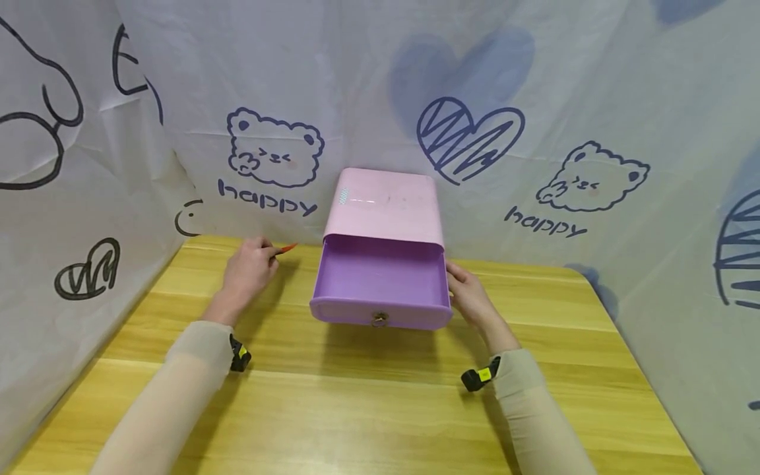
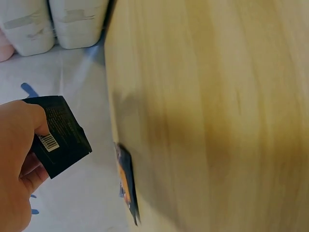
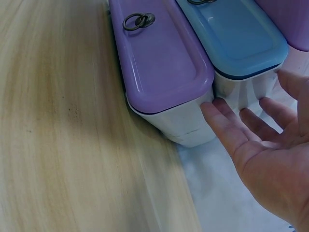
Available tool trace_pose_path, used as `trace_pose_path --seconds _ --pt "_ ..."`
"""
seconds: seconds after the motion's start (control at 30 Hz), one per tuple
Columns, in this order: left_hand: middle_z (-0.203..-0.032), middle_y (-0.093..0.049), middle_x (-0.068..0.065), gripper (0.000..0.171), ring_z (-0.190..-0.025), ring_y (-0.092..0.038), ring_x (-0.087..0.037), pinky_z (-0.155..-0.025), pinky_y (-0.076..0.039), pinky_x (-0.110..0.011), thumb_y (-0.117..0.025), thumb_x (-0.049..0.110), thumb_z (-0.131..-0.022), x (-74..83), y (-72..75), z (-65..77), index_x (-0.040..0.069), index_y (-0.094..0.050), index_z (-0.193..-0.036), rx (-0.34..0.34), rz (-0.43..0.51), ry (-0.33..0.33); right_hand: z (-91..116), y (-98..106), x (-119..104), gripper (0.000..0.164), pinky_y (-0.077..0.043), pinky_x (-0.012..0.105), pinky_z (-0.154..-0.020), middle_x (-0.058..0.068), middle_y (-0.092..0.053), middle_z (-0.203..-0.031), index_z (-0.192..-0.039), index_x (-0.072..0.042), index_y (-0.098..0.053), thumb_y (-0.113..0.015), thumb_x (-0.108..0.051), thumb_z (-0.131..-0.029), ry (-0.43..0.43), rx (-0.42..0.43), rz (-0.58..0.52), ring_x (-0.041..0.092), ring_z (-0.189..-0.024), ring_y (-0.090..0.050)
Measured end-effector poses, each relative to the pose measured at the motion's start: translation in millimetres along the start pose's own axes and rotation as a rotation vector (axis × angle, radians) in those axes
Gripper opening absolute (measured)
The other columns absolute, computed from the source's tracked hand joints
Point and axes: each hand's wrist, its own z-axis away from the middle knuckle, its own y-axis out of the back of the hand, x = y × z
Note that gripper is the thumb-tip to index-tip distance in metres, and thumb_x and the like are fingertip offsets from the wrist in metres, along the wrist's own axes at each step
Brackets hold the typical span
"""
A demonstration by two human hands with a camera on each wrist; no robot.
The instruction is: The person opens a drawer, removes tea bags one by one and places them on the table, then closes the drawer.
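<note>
In the head view, a pale pink drawer unit (image 1: 386, 204) has its purple top drawer (image 1: 380, 270) pulled out, with no contents visible inside. My left hand (image 1: 249, 267), left of the unit, pinches a small black packet (image 2: 60, 140) with a barcode between thumb and fingers. A second dark packet with orange on it (image 2: 126, 186) lies at the table's far edge below that hand. My right hand (image 1: 472, 297) is at the unit's right side, fingers spread and fingertips against the pale casing. Lower purple (image 3: 164, 58) and blue (image 3: 236, 36) drawers are closed there.
The unit stands on a yellow wood-grain table (image 1: 356, 409), against a white curtain (image 1: 356, 79) printed with hearts and bears. A metal ring pull (image 1: 380, 319) hangs on the top drawer's front. Black wrist cameras are strapped over both sleeves.
</note>
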Motion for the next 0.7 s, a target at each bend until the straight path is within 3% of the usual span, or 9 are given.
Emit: trace_pose_path --seconds 0.27,0.7 --pt "-0.121 -0.072 -0.020 0.030 -0.112 -0.062 -0.042 -0.094 -0.053 -0.059 -0.062 0.005 -0.096 2.6 -12.3 -3.8 -0.003 -0.074 -0.122 -0.155 -0.067 0.048 0 -1 0 0.053 -0.052 0.037 -0.106 0.020 -0.037 -0.163 -0.161 -0.001 -0.033 -0.044 -0.017 -0.111 0.000 0.014 -0.005 0.030 -0.135 -0.052" --pt "-0.112 -0.071 -0.025 0.025 -0.108 -0.065 -0.045 -0.086 -0.056 -0.060 -0.060 0.003 -0.093 -0.3 -30.6 -1.6 0.000 -0.076 -0.112 -0.243 -0.107 0.038 1 -1 -1 0.052 -0.052 0.037 -0.106 0.020 -0.037 -0.164 -0.161 -0.001 -0.033 -0.043 -0.016 -0.112 -0.010 0.024 -0.012 0.034 -0.140 -0.047"
